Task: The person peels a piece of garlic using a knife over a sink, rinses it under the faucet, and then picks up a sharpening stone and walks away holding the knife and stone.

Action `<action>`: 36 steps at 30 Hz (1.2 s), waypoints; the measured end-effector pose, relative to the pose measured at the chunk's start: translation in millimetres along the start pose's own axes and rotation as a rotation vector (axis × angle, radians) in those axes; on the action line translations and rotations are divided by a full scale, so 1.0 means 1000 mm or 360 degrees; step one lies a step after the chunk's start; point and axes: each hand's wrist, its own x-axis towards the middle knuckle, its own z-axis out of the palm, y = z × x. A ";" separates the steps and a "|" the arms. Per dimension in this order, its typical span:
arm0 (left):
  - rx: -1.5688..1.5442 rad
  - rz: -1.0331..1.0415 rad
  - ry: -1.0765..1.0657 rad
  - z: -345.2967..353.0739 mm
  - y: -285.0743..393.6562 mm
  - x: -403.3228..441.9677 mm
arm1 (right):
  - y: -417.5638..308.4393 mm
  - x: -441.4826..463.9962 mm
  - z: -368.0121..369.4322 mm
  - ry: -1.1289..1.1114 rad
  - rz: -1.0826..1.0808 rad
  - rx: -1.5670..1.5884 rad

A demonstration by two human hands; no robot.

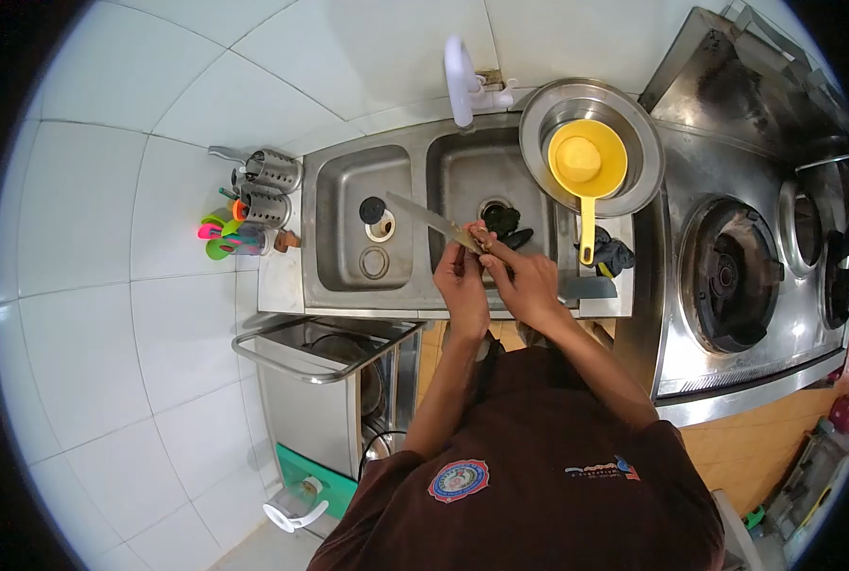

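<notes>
A knife [424,217] is held over the right sink basin, its long blade slanting up and left across the divider. My right hand [529,283] is closed at the handle end, fingers wrapped round it. Close beside it, my left hand [462,285] has its fingers pinched together near the base of the blade. A small yellowish-brown piece [482,237] shows between the fingertips, but I cannot make out its kind. Below, dark green pieces [503,221] lie by the drain in the right basin [453,167].
A yellow dipper [616,162] rests in a metal bowl [533,133] at the back right. A cleaver [591,287] lies on the right counter edge. A white faucet [458,81] stands behind. Utensil holders [272,171] are left; a stove burner [729,276] is right.
</notes>
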 end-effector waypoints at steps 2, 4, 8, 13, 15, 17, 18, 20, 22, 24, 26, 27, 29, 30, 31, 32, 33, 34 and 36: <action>-0.0201 -0.0150 0.0089 -0.002 -0.005 0.001 | 0.016 0.000 0.019 0.0046 0.0175 0.0580; -0.0339 -0.0177 0.0129 -0.004 -0.007 0.002 | 0.022 0.003 0.025 0.0045 0.0266 0.0975; -0.0288 -0.0104 0.0144 -0.007 -0.006 -0.003 | 0.021 -0.003 0.008 -0.0130 0.0299 0.0862; 0.0082 -0.0017 0.0130 -0.006 0.002 -0.007 | 0.011 -0.007 0.008 -0.0031 0.0097 0.0437; 0.0200 0.0046 0.0123 -0.008 0.003 -0.008 | -0.001 -0.006 0.000 -0.0034 0.0107 0.0241; 0.0196 0.0034 0.0161 -0.006 0.004 -0.007 | -0.003 -0.006 0.002 0.0006 0.0152 0.0213; 0.0190 0.0023 0.0178 -0.004 0.005 -0.008 | 0.004 -0.007 0.011 0.0051 0.0186 0.0292; -0.0069 -0.0023 0.0191 -0.005 0.006 -0.009 | 0.013 -0.004 0.017 0.0044 0.0351 0.0744; -0.0332 -0.0092 0.0186 -0.010 0.005 -0.011 | 0.020 -0.001 0.017 -0.0075 0.0623 0.1491; -0.0598 -0.0171 0.0152 -0.018 0.008 -0.011 | 0.028 -0.005 0.025 -0.0136 0.0478 0.1465; -0.0645 -0.0193 0.0133 -0.022 0.007 -0.010 | 0.031 -0.011 0.030 -0.0194 0.0394 0.1464; -0.0669 -0.0203 0.0121 -0.022 0.006 -0.010 | 0.025 -0.013 0.025 -0.0228 0.0378 0.1477; -0.0636 -0.0161 0.0082 -0.024 0.007 -0.012 | 0.017 -0.016 0.020 -0.0258 0.0327 0.1382; -0.0620 -0.0141 0.0063 -0.024 0.007 -0.013 | 0.016 -0.017 0.019 -0.0253 0.0293 0.1273; -0.0505 -0.0117 0.0073 -0.023 0.009 -0.014 | 0.014 -0.016 0.018 -0.0244 0.0258 0.1164; -0.0391 -0.0098 0.0086 -0.022 0.011 -0.015 | 0.016 -0.015 0.022 -0.0134 0.0117 0.1095; -0.0277 -0.0079 0.0098 -0.020 0.012 -0.016 | 0.018 -0.012 0.029 -0.0024 -0.0023 0.1024; -0.0237 -0.0075 0.0085 -0.022 0.010 -0.016 | 0.021 -0.012 0.032 -0.0002 -0.0044 0.0994; -0.0157 -0.0065 0.0057 -0.028 0.005 -0.014 | 0.028 -0.013 0.033 -0.0043 0.0032 0.0974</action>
